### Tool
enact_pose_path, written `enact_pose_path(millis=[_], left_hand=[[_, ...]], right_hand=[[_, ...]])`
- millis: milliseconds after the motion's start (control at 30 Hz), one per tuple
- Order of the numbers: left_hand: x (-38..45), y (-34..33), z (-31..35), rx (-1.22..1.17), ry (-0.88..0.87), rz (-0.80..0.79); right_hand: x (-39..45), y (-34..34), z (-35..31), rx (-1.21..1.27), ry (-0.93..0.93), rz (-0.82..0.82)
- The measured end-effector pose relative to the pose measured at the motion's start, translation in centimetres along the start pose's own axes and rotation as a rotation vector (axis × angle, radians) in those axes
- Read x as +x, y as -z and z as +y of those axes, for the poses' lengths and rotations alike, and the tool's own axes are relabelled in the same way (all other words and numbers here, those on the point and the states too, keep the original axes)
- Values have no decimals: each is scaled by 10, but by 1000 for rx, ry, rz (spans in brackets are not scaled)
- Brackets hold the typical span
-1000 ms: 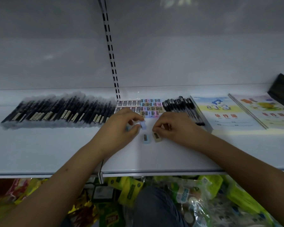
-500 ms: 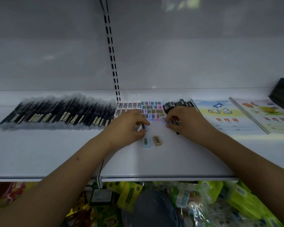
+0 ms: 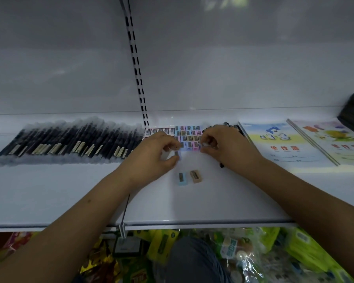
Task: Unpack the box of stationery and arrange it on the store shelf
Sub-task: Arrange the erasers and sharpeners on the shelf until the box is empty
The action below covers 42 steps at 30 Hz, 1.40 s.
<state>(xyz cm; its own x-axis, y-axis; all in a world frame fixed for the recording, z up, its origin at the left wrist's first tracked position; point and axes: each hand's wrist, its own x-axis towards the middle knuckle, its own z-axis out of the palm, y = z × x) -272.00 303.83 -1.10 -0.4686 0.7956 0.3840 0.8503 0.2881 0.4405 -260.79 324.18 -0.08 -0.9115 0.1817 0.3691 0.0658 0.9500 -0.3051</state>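
Both hands work at the sharpener grid (image 3: 188,137) on the shelf (image 3: 49,190): left hand (image 3: 154,155) pinches a sharpener (image 3: 177,153), right hand (image 3: 226,146) pinches another at the grid's edge. 2 loose sharpeners (image 3: 189,177) wait nearby, probably light, hard, slippery; grip the sides.

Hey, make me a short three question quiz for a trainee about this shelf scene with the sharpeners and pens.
1. True or false: the blue sharpener and the tan sharpener lie loose on the shelf, nearer the front edge than both hands.
2. What lies at the left end of the shelf? A) notebooks B) wrapped pens C) tape rolls
3. Fill in: the right hand works at the grid of coloured ____.

Key
1. True; neither the right nor the left hand touches them.
2. B, the wrapped pens; the notebooks lie at the right.
3. sharpeners
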Motion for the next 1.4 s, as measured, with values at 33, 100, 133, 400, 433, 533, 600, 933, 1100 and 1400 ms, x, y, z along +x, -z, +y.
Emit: enact_pose_path(millis=[33,100,133,400,433,533,600,933,1100,1400], left_hand=[[-4,3,3,-21,-17,10],[-16,11,10,-73,-81,-34],[-23,13,14,-90,-115,-84],[-27,0,9,-13,-135,-58],[-23,-3,8,3,-134,-36],[-12,-9,8,53,-148,5],[-7,-10,8,56,-153,30],[-8,-7,-3,93,-86,22],[-1,-9,-1,111,-108,4],[1,-7,-5,109,-154,14]], right_hand=[[-6,3,-4,9,50,-1],[-24,9,-14,88,162,-73],[-34,11,-20,144,191,-137],[-30,-6,-25,250,149,-128],[-26,-8,-25,248,136,-110],[-17,-10,-23,189,130,-74],[-16,-9,-19,158,141,-48],[-8,9,16,-31,34,-22],[3,0,9,-74,44,-44],[-8,6,-14,110,224,-46]])
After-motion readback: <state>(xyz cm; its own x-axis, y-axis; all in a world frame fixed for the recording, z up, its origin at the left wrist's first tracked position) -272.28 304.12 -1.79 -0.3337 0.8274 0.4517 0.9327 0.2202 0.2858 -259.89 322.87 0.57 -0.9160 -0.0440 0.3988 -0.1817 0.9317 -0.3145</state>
